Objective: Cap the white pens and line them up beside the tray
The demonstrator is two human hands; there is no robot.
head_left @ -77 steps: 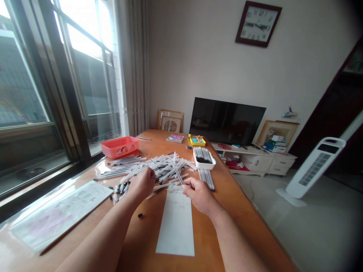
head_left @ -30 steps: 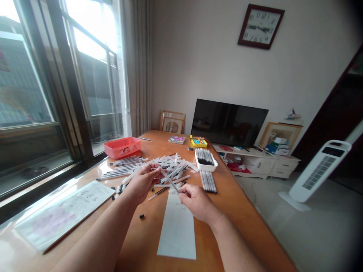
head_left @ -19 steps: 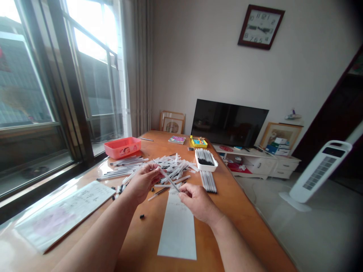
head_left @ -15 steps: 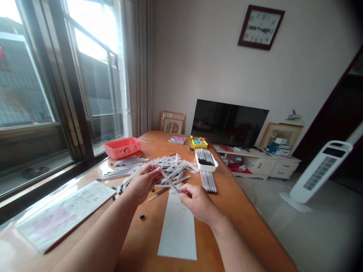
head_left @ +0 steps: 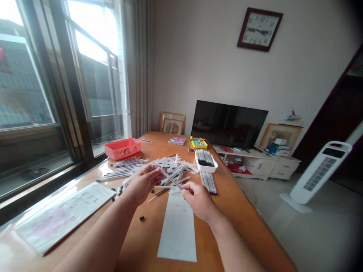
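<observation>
Both hands hold one thin white pen (head_left: 170,179) slanted above the orange table (head_left: 235,211). My left hand (head_left: 143,182) pinches its far upper end and my right hand (head_left: 197,199) grips its near lower end. Just behind lies a loose heap of white pen barrels (head_left: 170,166). Small black caps (head_left: 120,189) are scattered to the left of my left hand. A long white paper strip (head_left: 178,226) lies under my right hand.
A white tray of black-tipped pens (head_left: 205,159) stands beyond, with a row of finished pens (head_left: 208,181) in front. A pink tray (head_left: 122,147) sits near the window, a printed sheet (head_left: 62,213) at left. A television (head_left: 228,122) and a fan (head_left: 317,170) stand off the table.
My left hand has come up off the heap to take the far end of the pen that my right hand held. Since then both hands barely move.
</observation>
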